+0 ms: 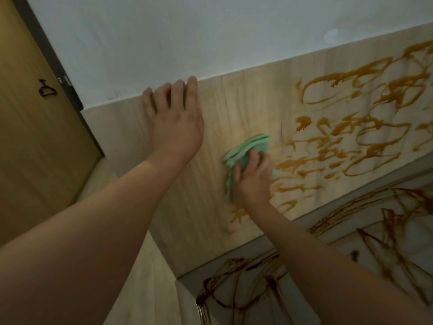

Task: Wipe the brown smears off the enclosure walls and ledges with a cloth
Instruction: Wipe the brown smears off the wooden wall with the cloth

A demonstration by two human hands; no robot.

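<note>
Left hand flat, fingers spread on wood panel, right hand grasping green cloth against smears

Home room: white wall, wood-look floor

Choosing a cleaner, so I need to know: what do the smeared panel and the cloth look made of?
Panel: probably wood-grain laminate, pale, smooth; fine grain streaks, slight sheen. Cloth: soft fabric, perhaps microfibre, mint green; it folds and bunches under the right hand.

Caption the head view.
Right hand holds a green cloth against the smeared wooden panel; left hand rests flat near its top edge.
</note>
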